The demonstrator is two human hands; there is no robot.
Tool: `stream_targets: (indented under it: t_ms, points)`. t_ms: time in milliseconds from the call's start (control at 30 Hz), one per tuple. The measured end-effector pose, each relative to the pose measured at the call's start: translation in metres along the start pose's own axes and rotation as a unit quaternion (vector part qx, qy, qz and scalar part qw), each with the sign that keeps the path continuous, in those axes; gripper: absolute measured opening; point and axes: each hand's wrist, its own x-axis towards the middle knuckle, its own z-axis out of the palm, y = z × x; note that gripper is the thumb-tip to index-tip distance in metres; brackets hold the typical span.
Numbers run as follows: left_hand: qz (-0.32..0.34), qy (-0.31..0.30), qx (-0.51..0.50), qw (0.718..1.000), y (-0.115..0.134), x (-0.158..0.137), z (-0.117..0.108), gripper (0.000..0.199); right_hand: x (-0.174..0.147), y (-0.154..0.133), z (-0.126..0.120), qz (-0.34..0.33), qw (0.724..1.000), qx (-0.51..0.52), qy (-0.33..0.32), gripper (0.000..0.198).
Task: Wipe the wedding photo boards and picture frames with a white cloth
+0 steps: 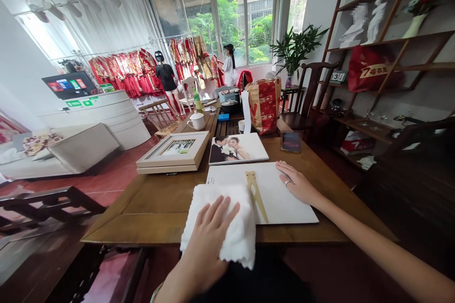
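Note:
My left hand (213, 227) lies with its fingers spread on a folded white towel (234, 241). The towel covers the near left corner of a white book or panel (227, 173) and reaches past the table edge. Whether the thumb is tucked under the cloth I cannot tell. On the panel's right side rests my right hand (296, 184), flat and ringed, with nothing in it. A pale yellow comb-like piece with a long taper (261, 201) shows on the panel between my hands, either printed or lying there. Just behind is a wedding photo panel (249, 147).
A framed picture (174, 150) sits at the left of the wooden table (149, 203), near a lidded white mug (196, 120). A dark phone-like object (290, 142) and a red-and-tan bag (265, 104) stand at right. Two people (165, 75) are beside red garments (124, 73).

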Motion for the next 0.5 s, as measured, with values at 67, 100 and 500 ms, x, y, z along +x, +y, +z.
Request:
stream_targets:
  t_ms: [67, 100, 500]
  points:
    - [-0.004, -0.007, -0.003, 1.000, 0.003, 0.001, -0.001, 0.088, 0.000, 0.000, 0.000, -0.002, 1.000, 0.004, 0.004, 0.041]
    - [-0.013, -0.003, 0.000, 1.000, 0.001, 0.007, -0.002, 0.084, 0.000, 0.000, 0.000, -0.002, 1.000, 0.004, 0.006, 0.041]
    - [-0.134, 0.079, 0.056, 0.986, -0.038, 0.094, -0.002, 0.065, 0.000, -0.001, -0.001, 0.000, 1.000, 0.005, 0.001, 0.041]
